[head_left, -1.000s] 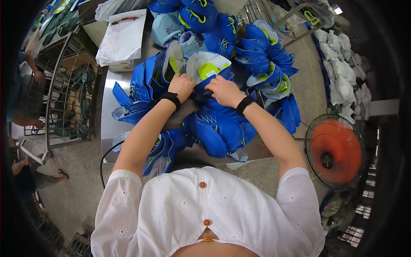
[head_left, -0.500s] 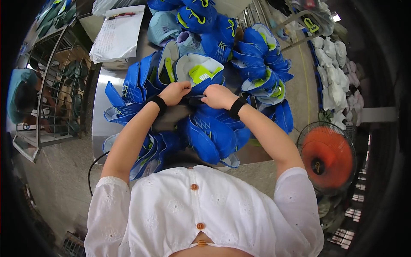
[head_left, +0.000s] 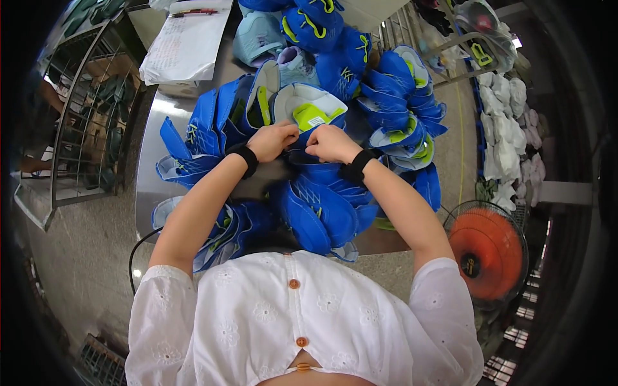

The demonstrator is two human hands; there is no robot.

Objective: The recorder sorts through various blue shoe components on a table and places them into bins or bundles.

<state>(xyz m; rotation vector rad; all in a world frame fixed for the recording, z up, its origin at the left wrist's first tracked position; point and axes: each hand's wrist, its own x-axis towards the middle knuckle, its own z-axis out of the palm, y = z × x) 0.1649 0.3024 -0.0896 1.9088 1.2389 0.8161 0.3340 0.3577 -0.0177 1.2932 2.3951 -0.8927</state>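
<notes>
My left hand (head_left: 273,141) and my right hand (head_left: 332,143) are close together over the middle of the metal table. The fingers of both are curled closed on the near edge of a blue shoe upper (head_left: 331,107), whose pale lining and lime-green inside patch with a white label face up. My fingertips are partly hidden against the blue material. A stack of blue uppers (head_left: 214,112) with white lace lines stands left of my left hand. Below my hands, near the front edge, lies another bunch of blue uppers (head_left: 318,212). Dark bands circle both wrists.
More blue uppers (head_left: 394,83) are heaped at the right, with blue shoes (head_left: 313,27) and light-blue shoes (head_left: 256,40) at the back. A paper sheet with a pen (head_left: 193,45) sits back left. An orange fan (head_left: 486,254) stands right, a wire rack (head_left: 84,122) left.
The view has shifted slightly, so the table things sit a little further right. My hands stay on the same shoe upper, at nearly the same place on it.
</notes>
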